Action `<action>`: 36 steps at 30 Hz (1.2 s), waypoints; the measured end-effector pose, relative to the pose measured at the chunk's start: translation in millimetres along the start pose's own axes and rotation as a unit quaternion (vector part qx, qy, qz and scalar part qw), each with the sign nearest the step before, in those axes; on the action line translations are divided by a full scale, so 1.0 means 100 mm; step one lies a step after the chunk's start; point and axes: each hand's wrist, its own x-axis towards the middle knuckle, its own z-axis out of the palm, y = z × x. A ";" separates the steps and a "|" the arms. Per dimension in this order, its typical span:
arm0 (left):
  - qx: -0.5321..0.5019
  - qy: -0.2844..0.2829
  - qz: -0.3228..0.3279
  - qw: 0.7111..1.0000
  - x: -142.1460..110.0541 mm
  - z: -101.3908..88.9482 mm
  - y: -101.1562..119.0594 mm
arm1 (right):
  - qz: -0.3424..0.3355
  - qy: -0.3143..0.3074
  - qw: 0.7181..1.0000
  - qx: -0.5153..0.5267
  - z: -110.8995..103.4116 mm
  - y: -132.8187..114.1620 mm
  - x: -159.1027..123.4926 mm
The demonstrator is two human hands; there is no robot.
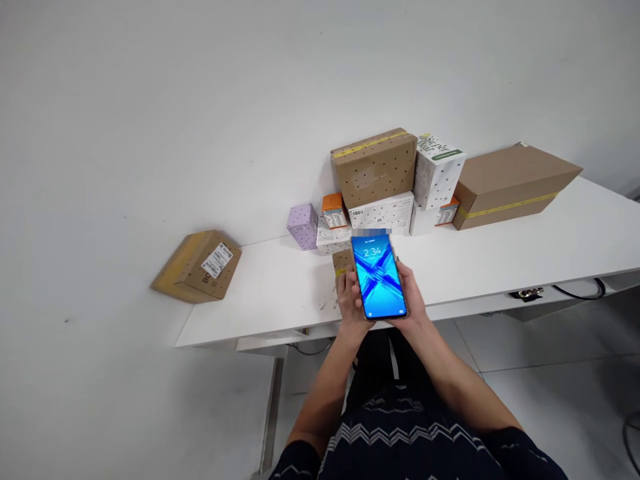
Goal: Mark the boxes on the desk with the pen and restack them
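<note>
A smartphone (379, 277) with a lit blue lock screen, its clock reading 2:34, is held upright in front of me over the table's front edge. My left hand (350, 303) grips its left side, fingers curled around the edge. Along the right side, my right hand (413, 297) is closed on the phone too. Behind the phone and my left fingers sits a small brown box (342, 262), partly hidden. Just past the phone's top stands a white patterned box (383, 212) with a barcode label.
On the white table (270, 287), a brown carton (377, 170) and a white box (439, 173) rest on others. A purple box (303, 227) and orange box (334, 210) stand left of them. A long carton (515, 187) lies right; a labelled carton (205, 267) sits at the left end.
</note>
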 end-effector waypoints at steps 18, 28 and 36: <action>0.224 -0.019 0.110 0.968 0.11 -0.20 0.17 | -0.152 0.460 0.330 -0.811 -1.58 -0.73 -0.23; 0.214 -0.029 0.105 0.971 0.12 -0.19 0.16 | -0.105 0.409 0.267 -0.866 -1.70 -0.70 -0.02; 0.018 0.092 0.096 0.991 0.13 -0.36 0.05 | -0.231 0.317 0.527 -0.754 -1.36 -0.63 -0.12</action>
